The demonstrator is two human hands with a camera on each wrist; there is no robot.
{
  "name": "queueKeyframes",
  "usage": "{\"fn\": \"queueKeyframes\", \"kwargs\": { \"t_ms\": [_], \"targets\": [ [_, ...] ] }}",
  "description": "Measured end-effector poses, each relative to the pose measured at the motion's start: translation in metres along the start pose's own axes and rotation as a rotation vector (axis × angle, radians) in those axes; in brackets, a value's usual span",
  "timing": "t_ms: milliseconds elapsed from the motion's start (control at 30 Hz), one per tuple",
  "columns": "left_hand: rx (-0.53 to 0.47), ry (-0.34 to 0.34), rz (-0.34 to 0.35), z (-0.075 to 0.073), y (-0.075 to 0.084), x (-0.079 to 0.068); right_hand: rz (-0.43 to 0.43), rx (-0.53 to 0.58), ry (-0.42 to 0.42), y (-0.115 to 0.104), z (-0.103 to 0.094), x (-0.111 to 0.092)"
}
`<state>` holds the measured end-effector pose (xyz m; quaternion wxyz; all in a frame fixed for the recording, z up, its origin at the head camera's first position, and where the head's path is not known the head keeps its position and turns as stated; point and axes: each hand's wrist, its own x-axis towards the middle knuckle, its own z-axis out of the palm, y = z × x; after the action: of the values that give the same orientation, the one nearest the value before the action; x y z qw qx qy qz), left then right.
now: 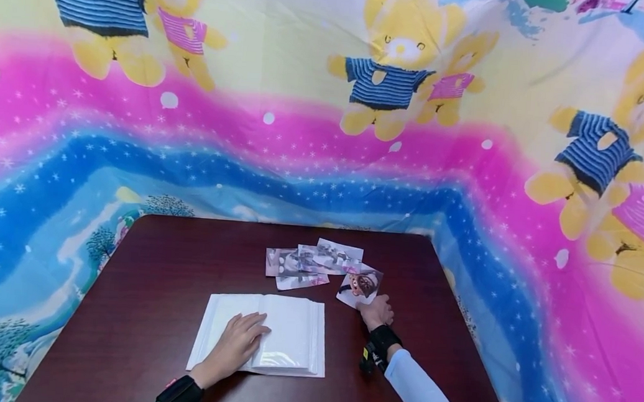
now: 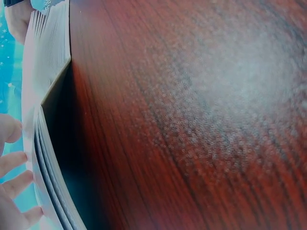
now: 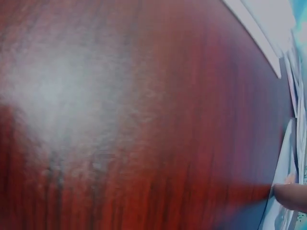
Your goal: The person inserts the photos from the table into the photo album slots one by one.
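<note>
An open photo album with white pages lies on the table in the head view. My left hand rests on it near the middle fold, fingers spread and fairly straight; in the left wrist view the fingers lie on the page side above the stacked leaves. To the right, my right hand pinches the near corner of a photo showing a brown bear-like figure. The right wrist view shows one fingertip against that photo's edge; the other fingers are hidden there.
Several loose photos overlap in a pile behind the album, close to the held photo. They lie on a dark reddish-brown table. A cloth printed with bears hangs behind and around the table.
</note>
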<state>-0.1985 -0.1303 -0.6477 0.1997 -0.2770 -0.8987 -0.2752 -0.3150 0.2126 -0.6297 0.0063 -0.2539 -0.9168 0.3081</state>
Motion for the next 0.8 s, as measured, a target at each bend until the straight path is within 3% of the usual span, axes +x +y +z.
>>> {"fn": "queueKeyframes", "kwargs": {
  "t_ms": [233, 533, 800],
  "targets": [
    [-0.009, -0.001, 0.005, -0.001, 0.0, -0.001, 0.075, 0.015, 0.006, -0.001, -0.002, -0.002],
    [-0.02, -0.004, -0.002, -0.002, -0.001, -0.002, 0.07, -0.004, -0.038, 0.0, -0.007, 0.001],
    [-0.016, 0.029, 0.029, -0.002, -0.002, -0.002, 0.039, 0.118, -0.101, 0.01, -0.015, -0.001]
  ]
}}
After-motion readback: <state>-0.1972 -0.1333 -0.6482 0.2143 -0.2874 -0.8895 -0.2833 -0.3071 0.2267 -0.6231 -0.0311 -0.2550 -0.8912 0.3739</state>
